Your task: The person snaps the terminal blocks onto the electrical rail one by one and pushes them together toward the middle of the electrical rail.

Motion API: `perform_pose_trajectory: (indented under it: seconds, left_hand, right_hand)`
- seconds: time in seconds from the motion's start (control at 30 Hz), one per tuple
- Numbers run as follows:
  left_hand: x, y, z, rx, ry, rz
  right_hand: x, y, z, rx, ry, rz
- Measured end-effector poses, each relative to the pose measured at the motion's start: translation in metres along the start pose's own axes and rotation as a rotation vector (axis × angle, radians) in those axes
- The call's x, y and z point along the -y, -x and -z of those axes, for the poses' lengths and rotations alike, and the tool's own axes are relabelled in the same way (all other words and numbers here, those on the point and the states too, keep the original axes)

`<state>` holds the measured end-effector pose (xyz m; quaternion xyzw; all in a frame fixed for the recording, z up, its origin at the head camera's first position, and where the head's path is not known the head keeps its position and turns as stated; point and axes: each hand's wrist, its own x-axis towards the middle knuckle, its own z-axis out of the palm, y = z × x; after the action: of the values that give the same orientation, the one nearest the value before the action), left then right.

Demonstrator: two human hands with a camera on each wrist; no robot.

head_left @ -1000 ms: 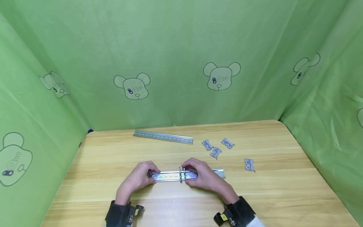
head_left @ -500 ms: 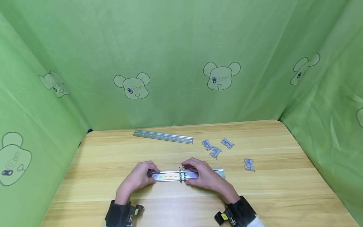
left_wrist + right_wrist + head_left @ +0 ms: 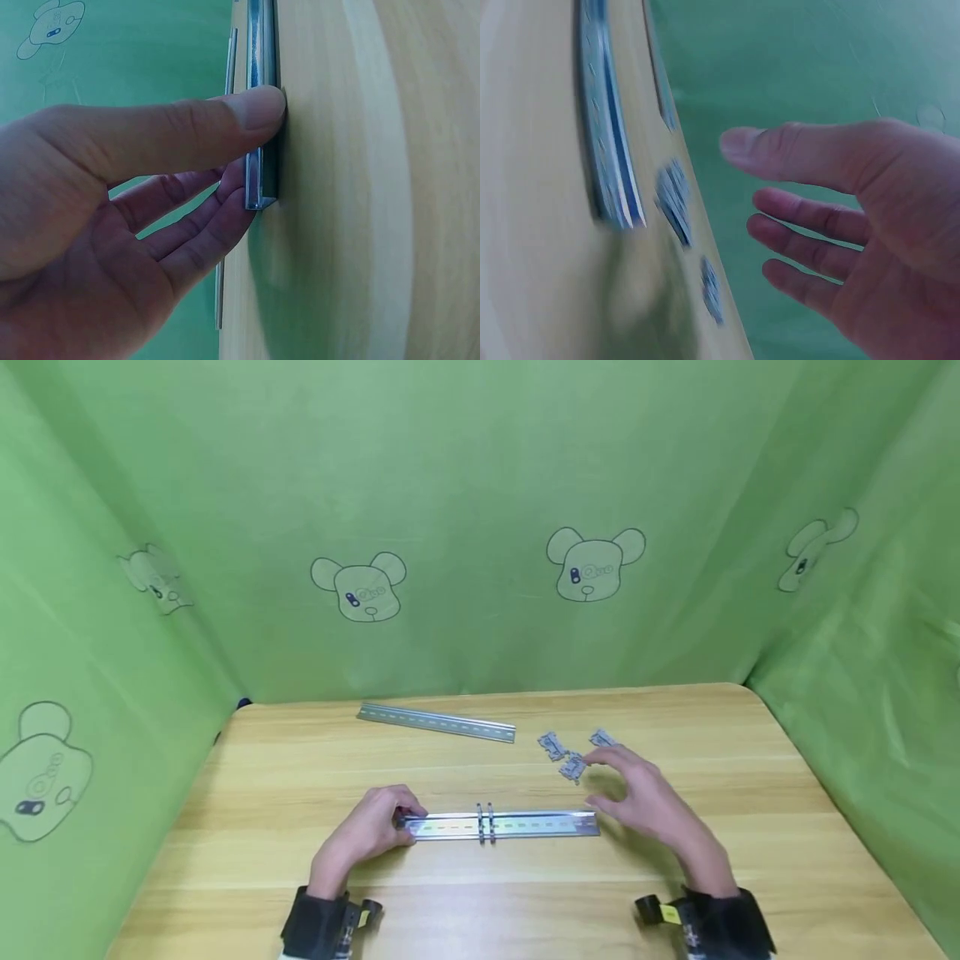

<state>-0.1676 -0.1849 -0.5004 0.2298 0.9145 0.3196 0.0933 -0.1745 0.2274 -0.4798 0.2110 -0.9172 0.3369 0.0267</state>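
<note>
A slotted metal DIN rail (image 3: pixel 540 824) lies crosswise on the table. My left hand (image 3: pixel 367 831) pinches its left end; in the left wrist view the thumb is on one edge of the rail (image 3: pixel 261 180) and fingers are on the other. Two thin grey clips (image 3: pixel 481 823) stand side by side across the rail near its middle. My right hand (image 3: pixel 651 797) hovers beyond the rail's right end, thumb and fingers spread and holding nothing. Close to its fingertips lies a flat grey plastic clip (image 3: pixel 573 767), with another grey clip (image 3: pixel 552 746) beside it.
A second DIN rail (image 3: pixel 437 722) lies near the table's far edge. One more grey clip (image 3: pixel 602 738) is partly covered by the right hand. A green curtain (image 3: pixel 465 635) with bear outlines encloses the wooden table (image 3: pixel 450 910).
My right hand has let go of the rail beside the two clips and moved right, towards the loose grey clips. It now hides the rightmost loose clip. The left hand keeps its grip.
</note>
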Motion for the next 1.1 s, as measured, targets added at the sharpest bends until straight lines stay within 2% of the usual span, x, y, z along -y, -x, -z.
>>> perform_pose_trajectory:
  seconds: [0.17, 0.37, 0.67, 1.1]
  left_hand:
    - [0.0, 0.0, -0.001, 0.007, 0.002, 0.015]
    - [0.0, -0.001, -0.002, 0.01, 0.012, 0.041]
    - [0.0, 0.0, -0.002, 0.014, 0.017, 0.044]
    - [-0.001, 0.0, -0.001, 0.01, 0.013, 0.033]
  right_hand:
    - [-0.016, 0.011, 0.018, -0.017, 0.05, -0.038]
    - [-0.035, 0.023, 0.031, 0.012, 0.102, -0.106]
    - [-0.057, 0.034, 0.033, 0.051, 0.149, -0.157]
    - [-0.065, 0.035, 0.032, 0.079, 0.162, -0.204]
